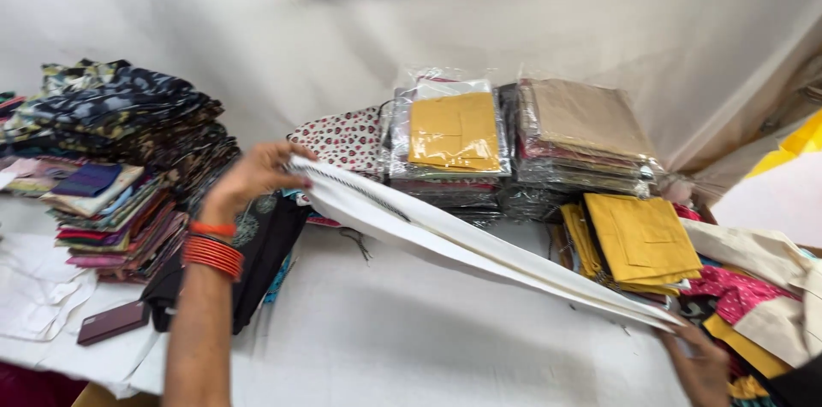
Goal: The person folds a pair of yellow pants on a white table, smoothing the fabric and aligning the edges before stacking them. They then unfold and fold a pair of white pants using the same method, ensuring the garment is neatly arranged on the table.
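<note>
Stretching across the middle of the view, a long folded white cloth [479,244] hangs taut between the person's two hands above a white-covered table [411,338]. The left hand [253,176], with orange bangles [212,251] on its wrist, is curled around the upper end of the cloth, fingers wrapped over the edge and pinching it. The right hand [702,364] grips the lower end at the bottom right of the view; its fingers are closed on the cloth, though part of the hand is cut off by the frame edge.

Behind the cloth, against the white wall, stand stacks of garments in clear plastic bags [522,150], one topped with a mustard-yellow piece and one with a tan piece. Just left of those bags lies a white fabric with red spots [342,137]. To the right of the cloth, below the bagged stacks, sits a pile of folded mustard-yellow fabric [638,240], with pink and cream pieces beside it. Under the left hand lies a black garment [265,244]. Further left of the cloth rises a tall stack of dark printed fabrics [120,124] above a stack of mixed coloured ones [116,219]. A dark maroon phone [113,322] rests on the table near the left forearm.
</note>
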